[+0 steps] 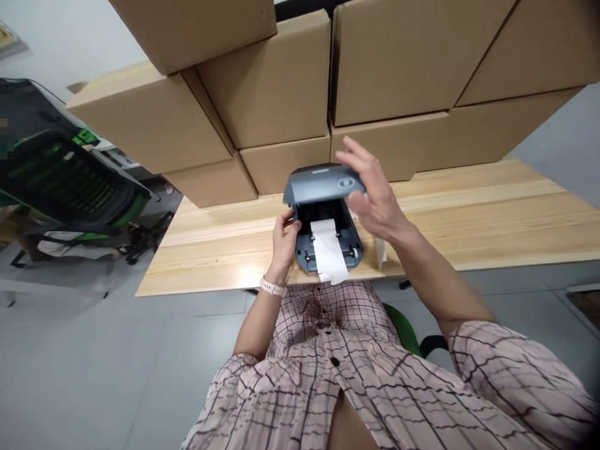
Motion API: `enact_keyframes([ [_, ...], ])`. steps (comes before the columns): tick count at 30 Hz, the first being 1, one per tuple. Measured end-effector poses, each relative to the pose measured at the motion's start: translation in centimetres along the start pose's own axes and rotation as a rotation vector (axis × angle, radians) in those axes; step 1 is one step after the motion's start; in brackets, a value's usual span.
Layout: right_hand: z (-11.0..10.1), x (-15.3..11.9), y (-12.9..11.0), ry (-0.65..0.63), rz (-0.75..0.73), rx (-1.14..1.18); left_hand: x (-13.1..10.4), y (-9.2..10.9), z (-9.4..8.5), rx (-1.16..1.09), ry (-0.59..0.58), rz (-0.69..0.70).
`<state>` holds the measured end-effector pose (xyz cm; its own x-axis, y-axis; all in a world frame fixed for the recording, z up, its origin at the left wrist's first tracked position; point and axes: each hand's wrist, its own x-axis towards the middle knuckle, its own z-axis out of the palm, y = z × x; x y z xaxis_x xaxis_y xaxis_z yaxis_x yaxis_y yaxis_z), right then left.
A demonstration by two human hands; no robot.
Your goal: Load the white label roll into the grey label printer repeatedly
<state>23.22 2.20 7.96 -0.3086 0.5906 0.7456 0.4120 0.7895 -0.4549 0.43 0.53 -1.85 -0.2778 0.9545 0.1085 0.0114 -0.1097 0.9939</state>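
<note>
A dark grey label printer [304, 257] sits at the front edge of the wooden table with its lid [315, 187] raised. From its inside, a white strip of label paper [329, 247] runs forward and hangs over the front of the printer. My left hand [284, 234] grips the printer's left side, thumb at the rim. Beside the lid's right end is my right hand [375, 194], its fingers stretched out and apart; whether the palm touches the lid I cannot tell. Right of the printer, a small white paper piece [381, 253] is partly hidden behind my right forearm.
Stacked cardboard boxes [281, 81] line the back of the wooden table [206, 250], close behind the printer. On the left stands a black and green office chair [70, 181], with part of a person [28, 234] near it. A green seat [402, 328] shows beneath me.
</note>
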Motion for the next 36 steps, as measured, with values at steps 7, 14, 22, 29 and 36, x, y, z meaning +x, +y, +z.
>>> enact_keyframes([
  [7, 0.9, 9.6, 4.9, 0.086, 0.092, 0.100, 0.3, 0.6, 0.4, 0.083, -0.083, 0.014],
  [14, 0.7, 10.0, 3.8, 0.318, -0.024, -0.140, 0.0, 1.1, 0.1, 0.113, -0.121, 0.012],
  [22, 2.7, 1.0, 2.4, -0.660, 0.080, -0.132, 0.3, 0.7, 0.3, 0.127, -0.085, 0.027],
  [29, 4.2, 2.1, 3.9, -0.944, -0.052, -0.177, 0.4, 0.5, 0.1, 0.116, -0.120, 0.058],
  [36, 0.1, 3.3, 4.0, -0.933, 0.043, 0.335, 0.6, -0.2, -0.4, 0.052, -0.236, 0.082],
])
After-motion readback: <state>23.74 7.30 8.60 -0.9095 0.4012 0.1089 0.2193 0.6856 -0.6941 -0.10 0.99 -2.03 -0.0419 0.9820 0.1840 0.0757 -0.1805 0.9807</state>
